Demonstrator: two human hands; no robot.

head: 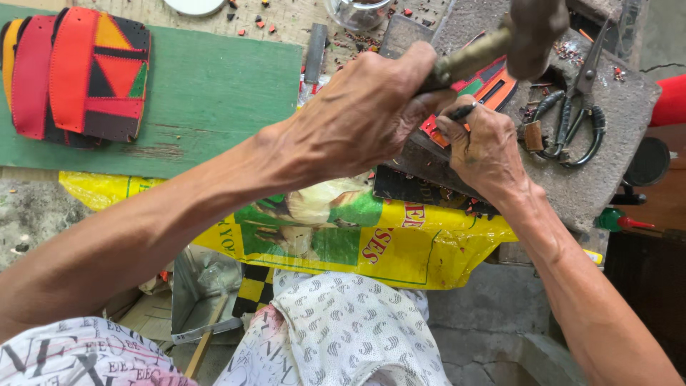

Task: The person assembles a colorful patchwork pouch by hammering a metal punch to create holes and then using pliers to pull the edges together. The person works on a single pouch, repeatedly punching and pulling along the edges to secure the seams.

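My left hand grips the wooden handle of a hammer, whose dark head hangs over the stone slab. My right hand pinches a thin dark punch tool upright on a red, orange and green leather piece that lies on the slab. My two hands are close together, the left just above and left of the right. Most of the leather piece is hidden behind my hands.
Scissors lie on the slab at right. A stack of stitched red, orange and black leather pieces rests on a green board at left. A yellow printed sack drapes under the slab. Small scraps litter the far bench.
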